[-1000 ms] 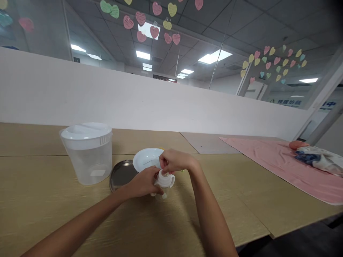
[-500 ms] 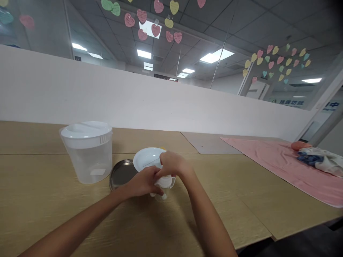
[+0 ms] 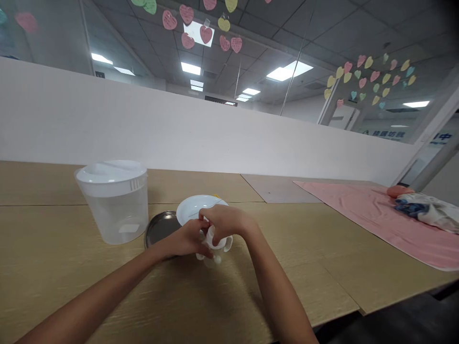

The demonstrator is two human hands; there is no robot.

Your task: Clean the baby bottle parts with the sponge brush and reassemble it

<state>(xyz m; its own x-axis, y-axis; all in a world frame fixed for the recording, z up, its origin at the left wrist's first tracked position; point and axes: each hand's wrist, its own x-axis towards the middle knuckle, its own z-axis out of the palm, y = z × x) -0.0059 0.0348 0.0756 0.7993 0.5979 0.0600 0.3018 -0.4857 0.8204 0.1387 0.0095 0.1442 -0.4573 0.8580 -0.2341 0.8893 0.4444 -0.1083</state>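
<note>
A small clear cup point(image 3: 217, 242) with a white top and side handles stands on the table in front of me, partly covered by my hands. My left hand point(image 3: 188, 238) curls round its left side, thumb low across the front. From above, my right hand point(image 3: 229, 222) has its fingers bent down onto the cup's top, thumb against the white part. What lies under those fingertips is hidden. Just behind the hands is a white bowl point(image 3: 187, 206), and a round dark metal tray point(image 3: 159, 230) lies partly behind my left wrist.
A translucent lidded bucket point(image 3: 120, 210) stands at the left on the wooden table point(image 3: 297, 248). A bit of something yellow point(image 3: 216, 196) shows behind the bowl. On the right lie a pink cloth point(image 3: 373, 215) and bundled fabric point(image 3: 426, 210). A white partition point(image 3: 201, 143) borders the back.
My right hand has shifted slightly left and turned over the cup's top, so more of the white part shows. My left hand stays round the cup. The whole view has shifted slightly.
</note>
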